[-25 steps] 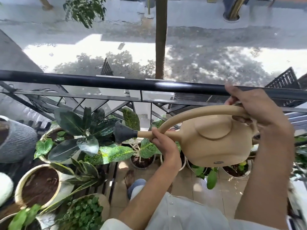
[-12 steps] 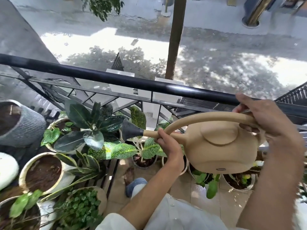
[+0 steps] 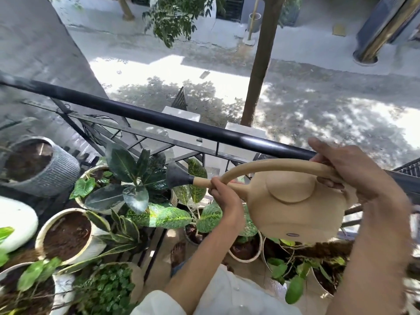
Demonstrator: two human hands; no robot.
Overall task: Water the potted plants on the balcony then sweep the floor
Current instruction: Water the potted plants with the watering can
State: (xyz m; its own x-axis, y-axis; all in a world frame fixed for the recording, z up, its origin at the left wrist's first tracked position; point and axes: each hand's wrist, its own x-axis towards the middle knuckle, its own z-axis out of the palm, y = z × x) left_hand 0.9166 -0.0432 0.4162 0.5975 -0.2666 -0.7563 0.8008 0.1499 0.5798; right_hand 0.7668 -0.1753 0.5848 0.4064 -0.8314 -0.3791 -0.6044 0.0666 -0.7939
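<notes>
A tan watering can is held in the air at centre right of the frame, its spout pointing left and its dark rose over the glossy leaves of a rubber plant. The right hand has its fingers curled round the rear of the arched handle; the left hand grips the spout just behind the rose. Beneath are potted plants: a white pot of bare soil at lower left and a grey ribbed pot at far left. The black balcony railing crosses behind.
</notes>
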